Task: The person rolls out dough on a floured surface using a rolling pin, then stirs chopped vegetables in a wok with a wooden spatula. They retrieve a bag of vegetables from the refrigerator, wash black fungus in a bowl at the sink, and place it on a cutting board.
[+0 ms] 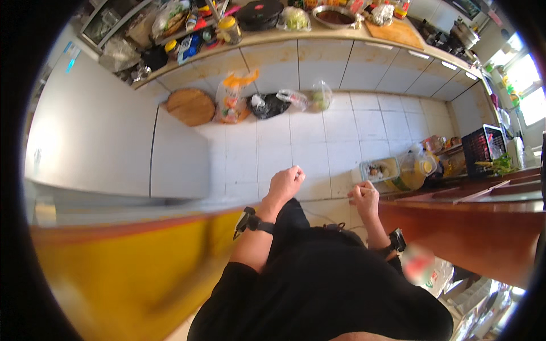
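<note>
My left hand [288,180] hangs in front of my body above the white tiled floor [309,145]. Its fingers are curled in, and I see nothing held in them. Lower right of it, my right hand [365,197] is also curled closed, with no object visible in it. The nearest thing to that hand in the picture is a light plastic bin [379,169] with scraps inside; the two look apart. A black strap with a device [251,222] is around my left wrist, and a similar device [396,240] sits on the right one.
A yellow door panel [140,264] stands at left beside a grey refrigerator [111,128]. Ahead, a round wooden board [190,106] and several bags [269,105] rest along the cabinets [320,64]. Oil jugs [413,168] and a reddish wooden cabinet [460,226] flank my right.
</note>
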The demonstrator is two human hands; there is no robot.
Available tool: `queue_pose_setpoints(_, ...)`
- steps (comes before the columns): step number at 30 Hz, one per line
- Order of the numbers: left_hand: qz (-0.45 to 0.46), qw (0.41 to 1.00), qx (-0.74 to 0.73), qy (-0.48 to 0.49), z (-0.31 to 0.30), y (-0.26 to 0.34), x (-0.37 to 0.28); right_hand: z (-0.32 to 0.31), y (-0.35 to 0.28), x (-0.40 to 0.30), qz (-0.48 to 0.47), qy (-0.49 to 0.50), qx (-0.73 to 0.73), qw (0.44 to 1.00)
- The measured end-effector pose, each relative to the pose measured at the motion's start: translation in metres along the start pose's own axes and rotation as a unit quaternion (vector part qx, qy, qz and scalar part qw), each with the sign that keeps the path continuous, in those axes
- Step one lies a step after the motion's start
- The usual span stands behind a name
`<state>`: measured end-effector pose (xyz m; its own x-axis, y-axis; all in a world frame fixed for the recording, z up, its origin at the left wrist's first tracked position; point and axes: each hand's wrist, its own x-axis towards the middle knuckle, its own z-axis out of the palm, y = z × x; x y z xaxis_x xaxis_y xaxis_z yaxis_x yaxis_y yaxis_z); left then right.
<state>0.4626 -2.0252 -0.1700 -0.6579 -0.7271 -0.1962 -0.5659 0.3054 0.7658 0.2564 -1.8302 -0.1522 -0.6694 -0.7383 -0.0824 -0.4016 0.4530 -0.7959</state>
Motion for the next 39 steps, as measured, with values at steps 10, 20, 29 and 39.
queue_pose_setpoints(10, 0.008, 1.000, 0.027, 0.004, -0.063, -0.058, 0.129, 0.028, -0.052, 0.101, 0.003, 0.141, -0.029, 0.990)
queue_pose_setpoints(20, -0.110, 0.975, 0.088, 0.169, -0.149, -0.201, 0.141, 0.022, -0.063, 0.255, 0.025, 0.126, 0.022, 0.991)
queue_pose_setpoints(29, -0.313, 0.794, 0.213, 0.475, -0.294, -0.290, 0.088, 0.045, -0.068, 0.327, -0.034, 0.033, 0.033, 0.998)
queue_pose_setpoints(39, -0.451, 0.380, -0.052, 0.806, -0.469, -0.316, -0.099, 0.141, -0.106, 0.360, -0.010, 0.012, 0.008, 1.000)
